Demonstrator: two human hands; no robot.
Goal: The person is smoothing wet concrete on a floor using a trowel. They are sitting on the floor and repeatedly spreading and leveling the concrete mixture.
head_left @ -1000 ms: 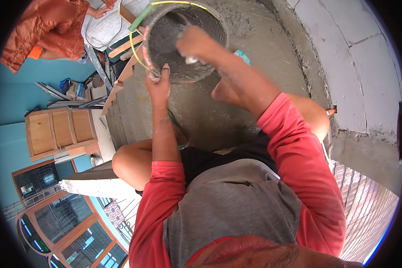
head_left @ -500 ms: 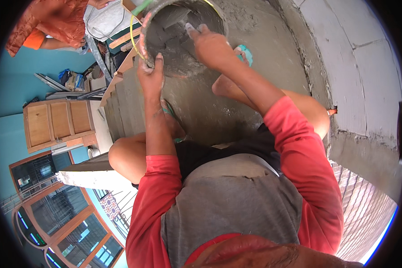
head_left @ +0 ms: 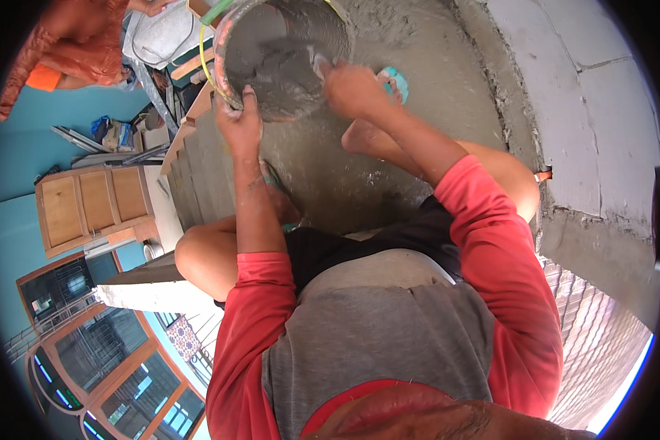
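A round bucket [head_left: 222, 64] of wet grey mortar [head_left: 268, 55] sits tilted toward me at the top of the view, its rim smeared and a yellow handle at its left. My left hand [head_left: 240, 125] is closed on the near-left rim, thumb over the edge. Inside the bucket's right side, my right hand [head_left: 353, 89] grips a trowel [head_left: 317, 62] coated in mortar. Its blade is mostly hidden in the mix, and my fingers are wrapped round the handle.
Wet grey mortar floor [head_left: 433, 81] spreads around my sandalled feet. Concrete steps [head_left: 198, 176] descend at left, beside wooden boards. A pale block wall [head_left: 565, 95] stands at right. At upper left, another person in an orange-brown top [head_left: 88, 37] is near a pale sack [head_left: 161, 33].
The trowel has moved from the bucket's middle toward its right side, and its blade has sunk from sight. The bucket and my left hand have shifted slightly left in view.
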